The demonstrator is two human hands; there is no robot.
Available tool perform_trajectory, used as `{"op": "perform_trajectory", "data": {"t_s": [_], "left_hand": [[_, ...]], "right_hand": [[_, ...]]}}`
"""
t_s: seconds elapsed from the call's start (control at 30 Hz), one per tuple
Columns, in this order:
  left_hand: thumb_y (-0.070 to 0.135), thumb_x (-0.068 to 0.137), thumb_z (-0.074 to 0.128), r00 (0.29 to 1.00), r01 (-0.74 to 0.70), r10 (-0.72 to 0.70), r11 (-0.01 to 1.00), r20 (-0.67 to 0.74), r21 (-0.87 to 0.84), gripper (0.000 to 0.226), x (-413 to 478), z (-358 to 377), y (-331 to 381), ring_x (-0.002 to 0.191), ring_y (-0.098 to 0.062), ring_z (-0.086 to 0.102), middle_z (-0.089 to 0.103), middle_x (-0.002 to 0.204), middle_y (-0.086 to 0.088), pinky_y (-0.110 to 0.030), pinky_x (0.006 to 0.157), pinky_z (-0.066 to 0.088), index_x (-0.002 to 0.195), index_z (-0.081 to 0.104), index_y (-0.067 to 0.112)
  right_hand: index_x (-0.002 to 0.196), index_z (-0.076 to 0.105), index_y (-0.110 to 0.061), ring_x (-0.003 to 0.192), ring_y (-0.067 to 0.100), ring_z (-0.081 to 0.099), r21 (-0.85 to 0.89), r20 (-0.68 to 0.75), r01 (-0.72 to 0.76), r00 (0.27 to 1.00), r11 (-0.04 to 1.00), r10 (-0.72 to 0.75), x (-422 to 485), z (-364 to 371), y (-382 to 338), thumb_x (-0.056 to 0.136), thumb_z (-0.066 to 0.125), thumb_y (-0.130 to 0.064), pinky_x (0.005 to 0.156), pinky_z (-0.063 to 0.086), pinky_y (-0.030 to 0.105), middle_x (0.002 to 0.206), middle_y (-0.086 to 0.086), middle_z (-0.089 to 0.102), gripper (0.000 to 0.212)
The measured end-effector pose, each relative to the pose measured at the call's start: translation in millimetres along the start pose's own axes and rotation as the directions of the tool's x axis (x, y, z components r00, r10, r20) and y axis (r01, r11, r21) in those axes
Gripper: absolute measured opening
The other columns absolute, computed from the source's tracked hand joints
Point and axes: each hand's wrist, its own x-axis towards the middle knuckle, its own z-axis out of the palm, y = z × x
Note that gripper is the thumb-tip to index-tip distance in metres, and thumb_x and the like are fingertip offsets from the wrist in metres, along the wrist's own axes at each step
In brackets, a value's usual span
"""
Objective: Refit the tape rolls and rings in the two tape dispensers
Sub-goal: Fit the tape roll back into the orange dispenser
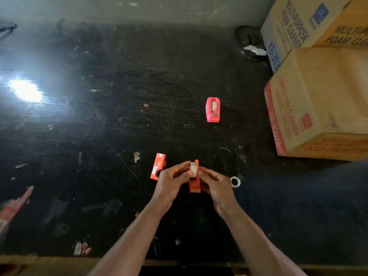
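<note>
My left hand (172, 179) and my right hand (214, 182) meet over an orange dispenser half (194, 185) near the table's front middle. Both hands pinch a clear tape roll (193, 169) at the top of that half. A second orange dispenser half (158, 166) lies on its side just left of my left hand. A white plastic ring (235, 181) lies on the table right of my right hand. Farther back on the right stands a pink-red dispenser (213, 109), closed, with a tape roll showing in its slot.
The black table (119, 126) is scratched and carries tape scraps and glare at the left. Stacked cardboard boxes (318, 100) fill the right side. A dark round dish (249, 43) with crumpled foil sits behind them. The table's front edge runs along the bottom.
</note>
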Motion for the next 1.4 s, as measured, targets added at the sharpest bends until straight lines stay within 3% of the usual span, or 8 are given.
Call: {"op": "perform_trajectory", "data": {"t_s": [0.23, 0.4, 0.6, 0.73, 0.93, 1.17, 1.3, 1.4], "left_hand": [[0.020, 0.091, 0.076, 1.000, -0.015, 0.017, 0.997, -0.024, 0.080, 0.044, 10, 9, 3, 0.120, -0.005, 0.069, 0.075, 0.128, 0.005, -0.034, 0.107, 0.054, 0.135, 0.068, 0.022], [0.024, 0.093, 0.075, 0.997, -0.034, 0.041, 0.994, -0.063, 0.106, 0.047, 13, 4, 3, 0.108, 0.012, 0.068, 0.073, 0.123, 0.012, -0.006, 0.080, 0.054, 0.139, 0.063, 0.023], [0.029, 0.092, 0.078, 0.916, -0.019, 0.157, 0.936, -0.370, 0.351, 0.044, 17, -32, 1, 0.103, 0.000, 0.071, 0.075, 0.113, 0.011, -0.023, 0.094, 0.056, 0.134, 0.067, 0.022], [0.031, 0.091, 0.078, 0.881, 0.025, 0.212, 0.872, -0.424, 0.488, 0.048, 18, -51, -6, 0.111, -0.014, 0.067, 0.069, 0.123, 0.002, -0.042, 0.095, 0.060, 0.136, 0.066, 0.023], [0.014, 0.091, 0.078, 0.898, 0.090, 0.212, 0.769, -0.385, 0.632, 0.061, 23, -59, -21, 0.122, -0.023, 0.061, 0.057, 0.136, -0.007, -0.038, 0.103, 0.053, 0.146, 0.056, 0.025], [0.008, 0.098, 0.067, 0.883, 0.096, 0.245, 0.739, -0.399, 0.667, 0.053, 24, -62, -34, 0.092, -0.011, 0.063, 0.053, 0.116, 0.003, -0.013, 0.071, 0.048, 0.146, 0.057, 0.025], [0.008, 0.098, 0.067, 0.883, 0.082, 0.248, 0.754, -0.398, 0.651, 0.051, 23, -58, -33, 0.093, -0.015, 0.068, 0.060, 0.123, -0.007, -0.032, 0.081, 0.063, 0.146, 0.058, 0.024], [0.013, 0.099, 0.067, 0.896, 0.071, 0.220, 0.786, -0.386, 0.614, 0.049, 21, -49, -25, 0.098, -0.015, 0.071, 0.065, 0.125, -0.005, -0.025, 0.082, 0.058, 0.144, 0.059, 0.029]], "right_hand": [[0.103, 0.085, -0.025, 0.103, 0.017, 0.079, 0.073, 0.000, -0.053, 0.999, 0.996, 0.053, 3, -5, -7, 0.093, 0.075, -0.021, 0.079, 0.062, 0.030, 0.110, 0.002, 0.083, 0.015], [0.102, 0.085, -0.023, 0.102, 0.017, 0.079, 0.139, 0.007, -0.062, 0.998, 0.988, 0.062, 9, -3, -7, 0.094, 0.073, -0.019, 0.075, 0.063, 0.028, 0.110, 0.003, 0.083, 0.015], [0.108, 0.080, -0.017, 0.095, 0.014, 0.080, 0.165, -0.039, -0.103, 0.993, 0.981, 0.110, 17, -1, -7, 0.094, 0.074, -0.016, 0.078, 0.060, 0.030, 0.106, 0.004, 0.083, 0.016], [0.108, 0.080, -0.017, 0.094, 0.014, 0.080, 0.143, -0.051, -0.090, 0.994, 0.986, 0.098, 19, -2, -7, 0.094, 0.073, -0.015, 0.079, 0.060, 0.030, 0.105, 0.004, 0.083, 0.016], [0.108, 0.080, -0.018, 0.097, 0.015, 0.079, 0.094, -0.055, -0.075, 0.995, 0.993, 0.081, 20, -1, -8, 0.093, 0.074, -0.015, 0.077, 0.061, 0.028, 0.105, 0.002, 0.083, 0.017], [0.108, 0.080, -0.018, 0.101, 0.016, 0.078, 0.106, -0.046, -0.070, 0.996, 0.992, 0.075, 21, -3, -8, 0.096, 0.071, -0.013, 0.080, 0.060, 0.030, 0.108, 0.004, 0.083, 0.017], [0.106, 0.081, -0.020, 0.099, 0.016, 0.078, 0.102, -0.061, -0.077, 0.995, 0.992, 0.084, 21, -4, -7, 0.095, 0.072, -0.013, 0.081, 0.061, 0.032, 0.108, 0.004, 0.083, 0.016], [0.103, 0.081, -0.022, 0.096, 0.015, 0.079, 0.091, -0.070, -0.075, 0.994, 0.993, 0.082, 21, -4, -6, 0.095, 0.072, -0.012, 0.079, 0.061, 0.031, 0.105, 0.002, 0.083, 0.015]]}}
